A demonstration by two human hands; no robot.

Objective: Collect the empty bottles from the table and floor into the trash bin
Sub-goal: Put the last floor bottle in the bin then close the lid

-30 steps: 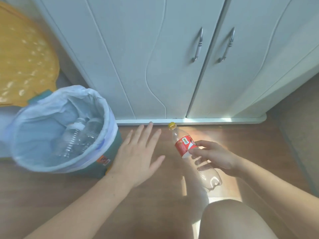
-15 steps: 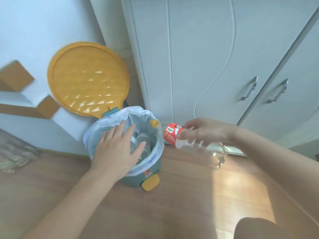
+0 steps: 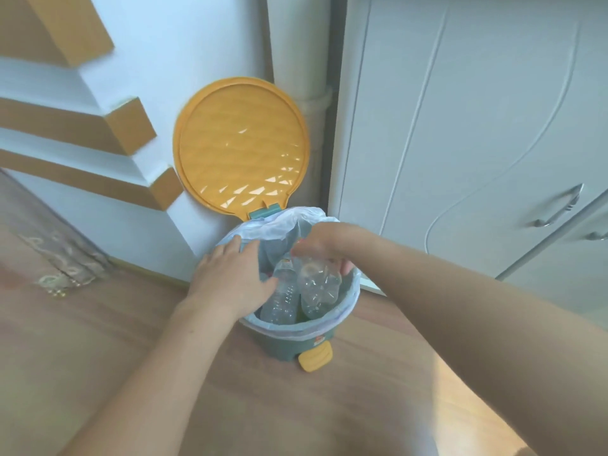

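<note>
Clear bottle (image 3: 317,289) sits base-up inside the lined trash bin (image 3: 283,345), w/ the right hand (image 3: 320,246) curled over its upper end, fingers around it, next to another clear bottle (image 3: 279,301) already in there. Left hand (image 3: 230,278) lies flat & open on the bin's left rim, fingers spread over the white liner (image 3: 283,225). Yellow lid (image 3: 241,146) stands up against the wall; bin on wood floor (image 3: 98,340) by the pale cabinet (image 3: 460,126).
</note>
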